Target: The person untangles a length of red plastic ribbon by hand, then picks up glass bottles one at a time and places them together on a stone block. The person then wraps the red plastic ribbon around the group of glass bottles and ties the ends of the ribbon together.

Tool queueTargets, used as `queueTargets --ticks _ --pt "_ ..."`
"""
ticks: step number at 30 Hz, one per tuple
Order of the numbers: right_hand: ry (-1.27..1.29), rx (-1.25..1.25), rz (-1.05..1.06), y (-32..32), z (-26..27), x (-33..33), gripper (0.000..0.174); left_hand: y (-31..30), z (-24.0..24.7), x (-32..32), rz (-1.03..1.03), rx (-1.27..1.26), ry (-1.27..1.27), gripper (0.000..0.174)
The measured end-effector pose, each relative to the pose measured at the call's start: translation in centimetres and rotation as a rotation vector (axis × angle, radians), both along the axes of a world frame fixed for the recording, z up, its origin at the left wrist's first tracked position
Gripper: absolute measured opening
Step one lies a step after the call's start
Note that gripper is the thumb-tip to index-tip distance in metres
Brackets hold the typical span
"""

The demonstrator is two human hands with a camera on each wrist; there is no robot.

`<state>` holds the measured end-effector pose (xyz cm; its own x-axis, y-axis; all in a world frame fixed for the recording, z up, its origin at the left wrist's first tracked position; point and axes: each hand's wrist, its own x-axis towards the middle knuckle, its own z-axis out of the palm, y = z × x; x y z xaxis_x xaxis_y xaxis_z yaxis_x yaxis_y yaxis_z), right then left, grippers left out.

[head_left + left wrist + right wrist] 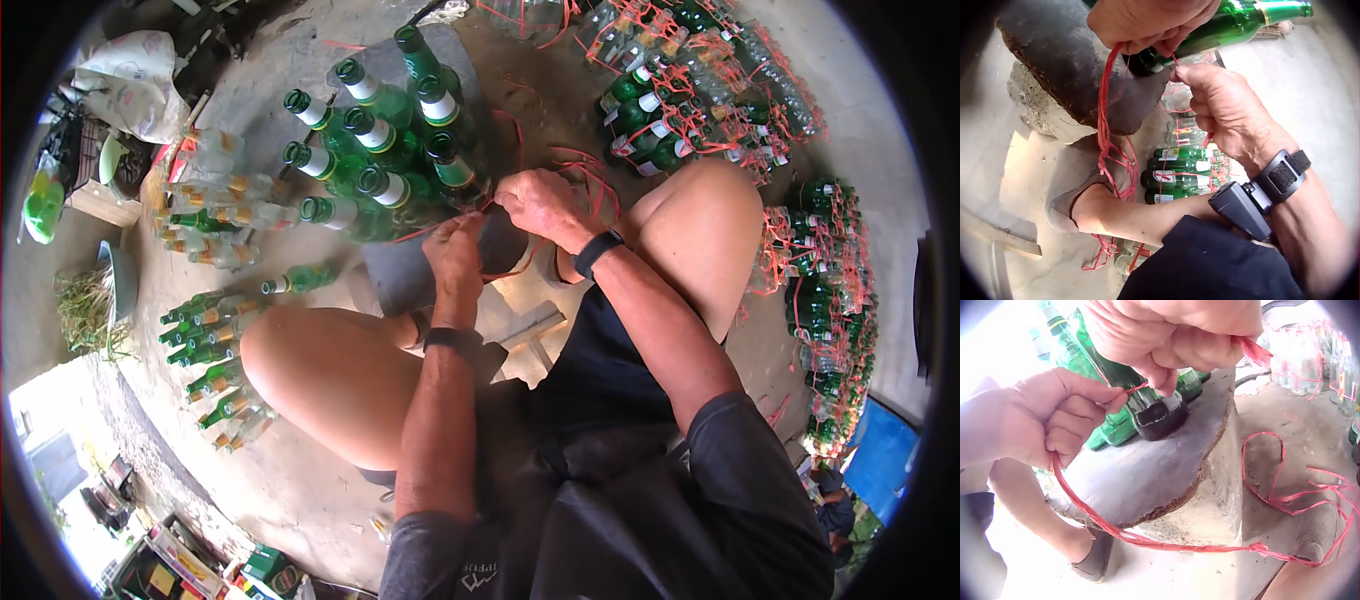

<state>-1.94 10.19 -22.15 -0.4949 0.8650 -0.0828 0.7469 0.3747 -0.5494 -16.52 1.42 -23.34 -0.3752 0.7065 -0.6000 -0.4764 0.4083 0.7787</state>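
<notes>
Several green beer bottles (378, 135) stand grouped upright on a dark slab (400, 268) in front of me. Just at the near side of the group, my left hand (455, 250) and right hand (545, 207) pinch a red plastic twine (1138, 388) stretched taut between their fingertips. From the curled lower fingers of my left hand (1066, 415), a longer length of twine (1166, 545) trails off. A short red tail (1257, 353) sticks out of my right hand (1179, 337). Close behind the fingers is the dark base of one bottle (1160, 415).
Bottles tied with red twine (690, 90) stand at the back right, and more bundles (825, 310) line the right side. Loose bottles (215, 320) lie on the floor at left. Loose twine (590, 180) lies by the right knee. A broom (165, 175) is at far left.
</notes>
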Motion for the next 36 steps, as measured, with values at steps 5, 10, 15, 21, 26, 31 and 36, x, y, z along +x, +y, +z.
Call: queueTargets --ticks 5,10,15,21,26,31,36 --pt "0.018 -0.006 -0.009 -0.1 -0.2 -0.1 0.014 0.3 -0.2 0.1 0.04 -0.019 0.006 0.009" --pt "0.152 -0.121 -0.031 0.2 -0.8 0.2 0.015 -0.4 0.4 0.1 -0.013 0.028 -0.05 0.011" --pt "0.391 -0.393 -0.034 0.0 -1.5 1.0 0.019 -0.6 0.2 0.2 -0.05 0.012 -0.071 0.015" --pt "0.368 -0.474 -0.051 0.2 -1.7 1.0 0.023 -0.9 -0.5 -0.4 -0.067 -0.021 -0.244 0.019" --pt "0.324 -0.581 -0.03 -0.1 -0.9 0.9 0.023 -0.9 -0.4 -0.5 -0.079 -0.067 -0.386 0.022" --pt "0.347 -0.494 -0.021 -0.7 -1.3 0.5 0.023 -0.6 1.1 -0.4 -0.109 -0.137 -0.405 0.02" --pt "0.573 -0.741 -0.141 -1.5 -0.9 0.3 0.023 -0.7 0.8 -0.3 -0.189 -0.133 -0.405 0.019"
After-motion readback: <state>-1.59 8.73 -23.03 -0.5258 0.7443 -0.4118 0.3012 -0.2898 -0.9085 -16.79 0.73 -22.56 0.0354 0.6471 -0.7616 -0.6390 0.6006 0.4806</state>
